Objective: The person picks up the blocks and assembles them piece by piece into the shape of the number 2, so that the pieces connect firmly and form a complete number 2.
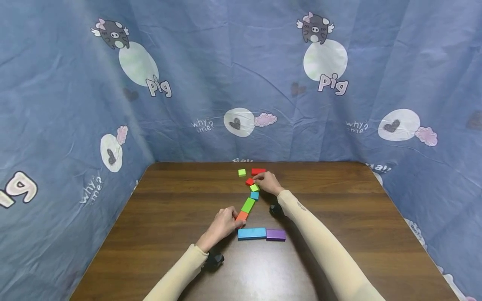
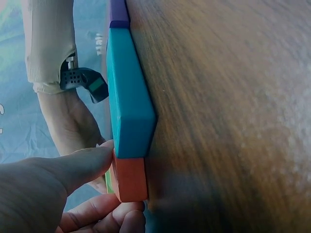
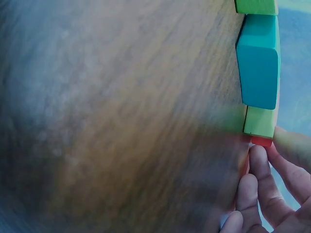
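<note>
My left hand (image 1: pixel 223 223) pinches an orange block (image 1: pixel 242 216), thumb on one side and fingers on the other; the left wrist view shows this orange block (image 2: pixel 130 179) beside the end of a long blue block (image 2: pixel 131 97). A green block (image 1: pixel 248 205) continues the slanting line from the orange one. Farther up come a small blue block (image 1: pixel 255 195), a light green block (image 1: pixel 254 188) and a small red block (image 1: pixel 249 182). My right hand (image 1: pixel 268 183) holds that red block by its fingertips; in the right wrist view the red block (image 3: pixel 262 141) is mostly hidden behind fingers.
Near the left hand, the long blue block and a purple block (image 1: pixel 276 235) lie end to end. Behind the right hand is a longer red block (image 1: pixel 258 171), with a light green block (image 1: pixel 242 172) to its left. A patterned blue cloth (image 1: pixel 211 83) hangs behind the wooden table (image 1: pixel 169 217).
</note>
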Tool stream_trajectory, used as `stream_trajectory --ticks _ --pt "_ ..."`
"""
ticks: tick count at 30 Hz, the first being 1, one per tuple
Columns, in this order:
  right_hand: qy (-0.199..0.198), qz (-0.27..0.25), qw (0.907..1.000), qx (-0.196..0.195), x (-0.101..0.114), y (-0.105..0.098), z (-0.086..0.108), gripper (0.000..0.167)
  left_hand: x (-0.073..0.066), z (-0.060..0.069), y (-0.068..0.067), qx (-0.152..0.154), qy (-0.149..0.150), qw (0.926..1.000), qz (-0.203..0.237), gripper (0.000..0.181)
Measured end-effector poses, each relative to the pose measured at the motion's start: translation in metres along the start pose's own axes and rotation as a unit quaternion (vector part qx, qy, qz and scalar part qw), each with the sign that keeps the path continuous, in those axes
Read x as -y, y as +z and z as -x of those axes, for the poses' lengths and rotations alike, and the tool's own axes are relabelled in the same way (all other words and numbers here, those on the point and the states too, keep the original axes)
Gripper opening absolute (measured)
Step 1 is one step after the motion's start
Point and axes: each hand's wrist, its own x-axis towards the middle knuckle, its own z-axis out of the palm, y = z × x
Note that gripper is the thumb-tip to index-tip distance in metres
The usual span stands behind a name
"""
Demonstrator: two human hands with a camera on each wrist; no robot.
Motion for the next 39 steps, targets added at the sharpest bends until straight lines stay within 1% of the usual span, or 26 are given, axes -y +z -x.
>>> stream_trajectory --ticks 5,11,17,22,26,29,33,35,39 --pt "0.006 -0.004 1.0000 0.001 0.002 -0.001 0.001 0.019 0.000 0.000 0.000 -0.005 0.008 0.9999 -0.004 0.030" --pt "0.004 -0.009 0.9999 0.001 0.005 -0.001 0.000 0.020 -0.001 0.000 0.000 -0.010 0.000 1.0000 0.002 0.029" --pt "0.003 -0.019 0.9998 0.006 0.005 -0.001 -0.001 0.019 0.002 0.000 0.001 -0.007 -0.006 0.9999 0.007 0.029" --pt "0.004 -0.017 0.9998 0.007 0.006 -0.001 0.000 0.020 0.003 0.000 0.002 -0.010 -0.002 0.9999 0.001 0.029" --pt "0.004 -0.024 0.9997 0.008 0.006 -0.001 0.002 0.022 0.001 0.000 0.002 -0.014 -0.004 0.9999 0.001 0.030" --pt "0.003 -0.034 0.9994 -0.005 0.005 -0.003 0.004 0.023 0.000 -0.001 0.002 -0.011 -0.001 0.9999 0.002 0.030" --pt "-0.013 -0.049 0.9986 -0.017 0.002 -0.006 0.009 0.024 -0.001 -0.002 0.002 -0.008 -0.004 0.9999 0.005 0.029" --pt "-0.031 -0.061 0.9976 0.000 0.001 -0.008 0.011 0.028 0.000 -0.002 0.002 -0.009 -0.009 0.9999 0.004 0.029" --pt "-0.067 -0.090 0.9922 0.054 -0.005 -0.009 0.013 0.039 0.001 -0.001 0.001 -0.006 -0.012 0.9999 0.005 0.029"
